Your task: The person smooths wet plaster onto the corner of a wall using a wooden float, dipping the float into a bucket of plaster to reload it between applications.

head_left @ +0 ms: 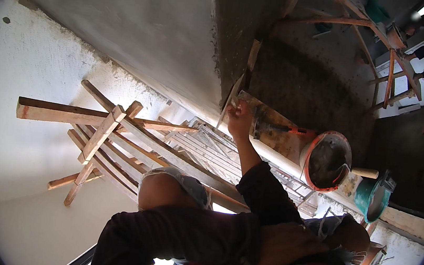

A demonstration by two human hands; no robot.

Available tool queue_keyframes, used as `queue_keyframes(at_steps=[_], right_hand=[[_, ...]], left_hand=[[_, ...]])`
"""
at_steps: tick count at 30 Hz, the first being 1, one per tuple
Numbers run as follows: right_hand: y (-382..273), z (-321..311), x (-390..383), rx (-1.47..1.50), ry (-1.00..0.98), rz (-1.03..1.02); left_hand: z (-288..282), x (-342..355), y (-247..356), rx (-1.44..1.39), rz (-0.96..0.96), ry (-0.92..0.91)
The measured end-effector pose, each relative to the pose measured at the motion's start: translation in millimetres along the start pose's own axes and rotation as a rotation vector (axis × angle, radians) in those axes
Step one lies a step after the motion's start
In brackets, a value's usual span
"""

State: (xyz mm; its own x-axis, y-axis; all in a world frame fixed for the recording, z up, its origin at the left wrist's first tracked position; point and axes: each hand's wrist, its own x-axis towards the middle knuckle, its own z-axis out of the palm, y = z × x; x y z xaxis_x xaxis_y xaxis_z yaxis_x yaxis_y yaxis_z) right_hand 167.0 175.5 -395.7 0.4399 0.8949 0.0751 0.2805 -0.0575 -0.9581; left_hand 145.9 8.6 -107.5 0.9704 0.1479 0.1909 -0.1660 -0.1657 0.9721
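Strip, thin and pale, is at the edge of the grey wall, gripped by the person's right hand. The left hand lies near the right sleeve, fingers extended; whether it holds anything cannot be told. To the right stand a red-rimmed bucket of grey mix and, farther right, a green bucket.

The head-worn fisheye looks down — close in.

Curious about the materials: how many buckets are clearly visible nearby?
2: orange-rimmed bucket, right of centre; green bucket, to its right. Others may be hidden in shadow.
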Motion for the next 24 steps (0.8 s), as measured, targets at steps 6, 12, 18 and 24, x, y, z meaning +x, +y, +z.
queue_keyframes(at_steps=[6, 12, 18, 24], right_hand=[[80, 7, -3, -0.045, -0.069, 0.180], [18, 8, 38, 0.111, 0.040, 0.129], [-117, -57, 61, 0.630, -0.005, -0.164], [60, -21, 10, 0.380, -0.030, 0.591]], left_hand=[[-9, -7, 6, 0.016, -0.046, -0.078], [-17, -7, 6, 0.007, -0.075, -0.154], [-5, -16, -2, 0.060, 0.102, 0.076], [-13, -10, 5, 0.015, -0.044, -0.159]])
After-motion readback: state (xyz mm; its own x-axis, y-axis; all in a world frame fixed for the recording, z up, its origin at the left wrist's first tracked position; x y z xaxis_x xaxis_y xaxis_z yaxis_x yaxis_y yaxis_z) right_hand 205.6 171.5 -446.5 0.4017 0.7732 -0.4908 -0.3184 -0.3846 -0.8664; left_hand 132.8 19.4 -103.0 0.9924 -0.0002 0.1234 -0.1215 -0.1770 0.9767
